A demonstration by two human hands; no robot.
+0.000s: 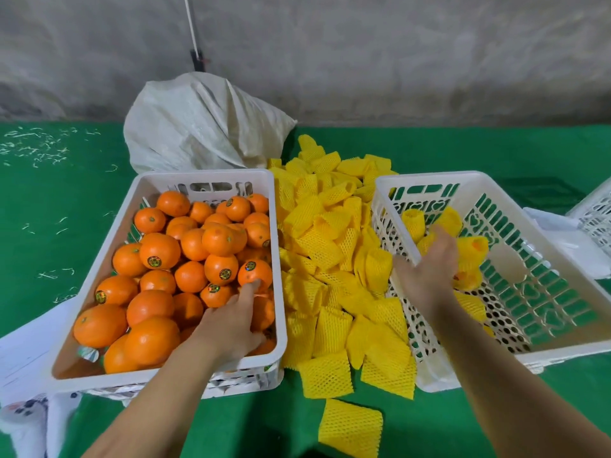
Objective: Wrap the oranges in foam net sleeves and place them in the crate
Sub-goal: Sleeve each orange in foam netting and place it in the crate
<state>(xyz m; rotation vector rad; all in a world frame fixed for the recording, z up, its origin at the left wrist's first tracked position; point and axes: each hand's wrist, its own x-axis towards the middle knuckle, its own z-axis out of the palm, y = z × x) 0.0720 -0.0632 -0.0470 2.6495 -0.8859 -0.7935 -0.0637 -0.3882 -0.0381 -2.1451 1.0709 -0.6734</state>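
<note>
A white crate [205, 176] on the left is heaped with bare oranges [158, 251], many with round stickers. My left hand [231, 325] reaches into its right side; index finger and thumb curl round an orange [266, 312] by the crate wall. A pile of yellow foam net sleeves [330, 259] lies between the crates. The white crate [429, 177] on the right holds several sleeved oranges [472, 249] at its left end. My right hand [429, 269] hovers over them, fingers relaxed, holding nothing.
A grey woven sack [205, 127] stands behind the left crate on the green table cover [59, 209]. One sleeve [350, 428] lies near the front edge. Another white crate [595, 219] shows at the far right. White sheets [23, 358] lie at the lower left.
</note>
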